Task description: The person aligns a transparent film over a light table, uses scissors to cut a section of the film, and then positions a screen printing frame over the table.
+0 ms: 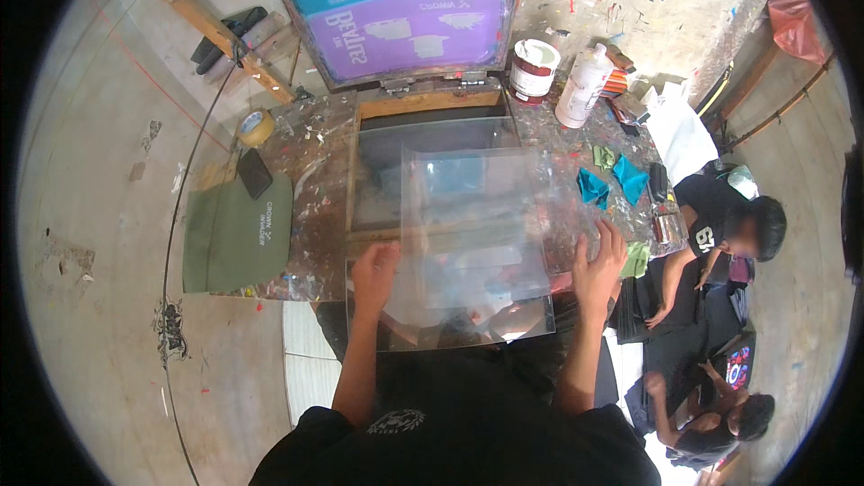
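Observation:
A clear plastic sheet (472, 216) lies in front of me, over a larger clear pane (378, 184) that rests on the wooden frame base. My left hand (375, 274) is at the sheet's left edge, its fingers curled in and apparently pinching that edge. My right hand (600, 265) is beside the right edge with thumb and fingers apart; whether it touches the sheet is hard to see. Behind, a hinged printing screen (414, 22) stands raised, blue and purple with pale lettering and shapes. Reflections blur where one clear layer ends and another begins.
On the stained table (319, 135) are an olive fabric piece (236, 247), phone (254, 173), tape roll (256, 127), paint can (534, 70), plastic bottle (583, 88) and teal cloth scraps (630, 178). Two people (720, 220) (720, 432) work at the right among dark fabric.

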Tool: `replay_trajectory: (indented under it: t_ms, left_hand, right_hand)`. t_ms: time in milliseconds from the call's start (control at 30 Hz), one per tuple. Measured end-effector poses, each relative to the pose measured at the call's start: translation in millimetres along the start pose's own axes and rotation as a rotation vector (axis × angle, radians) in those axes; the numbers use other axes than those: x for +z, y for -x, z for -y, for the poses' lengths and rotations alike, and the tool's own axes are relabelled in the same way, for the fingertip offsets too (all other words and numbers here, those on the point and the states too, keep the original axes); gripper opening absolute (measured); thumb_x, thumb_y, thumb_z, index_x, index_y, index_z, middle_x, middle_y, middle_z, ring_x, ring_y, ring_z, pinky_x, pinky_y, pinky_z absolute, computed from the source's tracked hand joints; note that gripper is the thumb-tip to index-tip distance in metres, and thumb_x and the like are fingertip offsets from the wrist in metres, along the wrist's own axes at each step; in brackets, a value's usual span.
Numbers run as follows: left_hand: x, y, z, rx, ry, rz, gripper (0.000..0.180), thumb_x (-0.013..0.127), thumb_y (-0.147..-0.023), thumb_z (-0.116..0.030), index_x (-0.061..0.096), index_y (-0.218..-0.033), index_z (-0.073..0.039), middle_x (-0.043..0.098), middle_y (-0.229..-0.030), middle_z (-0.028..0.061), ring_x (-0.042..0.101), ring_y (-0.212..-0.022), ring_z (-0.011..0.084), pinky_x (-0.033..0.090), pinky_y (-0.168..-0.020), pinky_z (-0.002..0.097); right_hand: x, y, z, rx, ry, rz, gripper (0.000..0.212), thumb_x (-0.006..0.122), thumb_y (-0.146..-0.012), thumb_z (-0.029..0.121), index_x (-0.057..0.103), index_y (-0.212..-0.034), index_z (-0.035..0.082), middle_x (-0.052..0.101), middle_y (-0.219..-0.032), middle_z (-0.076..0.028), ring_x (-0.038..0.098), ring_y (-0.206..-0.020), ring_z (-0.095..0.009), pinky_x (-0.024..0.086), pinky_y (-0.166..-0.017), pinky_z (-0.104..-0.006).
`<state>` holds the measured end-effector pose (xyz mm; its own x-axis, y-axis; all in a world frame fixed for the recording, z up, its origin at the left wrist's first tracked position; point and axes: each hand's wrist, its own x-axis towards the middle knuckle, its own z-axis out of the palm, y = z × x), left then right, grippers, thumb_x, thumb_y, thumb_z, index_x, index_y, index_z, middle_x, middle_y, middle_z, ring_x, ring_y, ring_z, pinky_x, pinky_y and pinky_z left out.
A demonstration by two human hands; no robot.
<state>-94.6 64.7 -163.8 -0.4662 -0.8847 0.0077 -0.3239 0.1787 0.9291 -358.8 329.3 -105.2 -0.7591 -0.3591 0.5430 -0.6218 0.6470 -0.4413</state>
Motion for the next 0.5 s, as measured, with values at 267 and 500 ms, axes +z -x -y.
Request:
replay_trajectory:
  t_ms: [267,500]
  left_hand:
    - [-0.2,-4.3,-9.6,-0.038,0.055,0.043,0.031,0.058,-0.1,-0.033,0.072,-0.1,-0.004,0.072,-0.091,0.0039,0.06,-0.068,0.009,0.042,-0.056,0.0252]
    - [2.7,-3.6,-12.6,-0.046,0.089,0.055,0.031,0.059,-0.099,-0.033,0.071,-0.102,-0.004,0.072,-0.09,0.0035,0.06,-0.069,0.0098,0.043,-0.057,0.0257]
  right_hand:
    - [-11.5,10.3,6.1,0.133,-0.081,0.214,0.047,0.059,-0.098,0.03,0.058,-0.128,-0.006,0.059,-0.129,-0.028,0.055,-0.118,-0.045,0.041,-0.105,-0.0492]
    - [2.0,28.9,77.0,-0.034,-0.153,0.356,0.046,0.061,-0.095,0.03,0.06,-0.124,-0.005,0.057,-0.131,-0.026,0.048,-0.128,-0.042,0.036,-0.109,-0.0495]
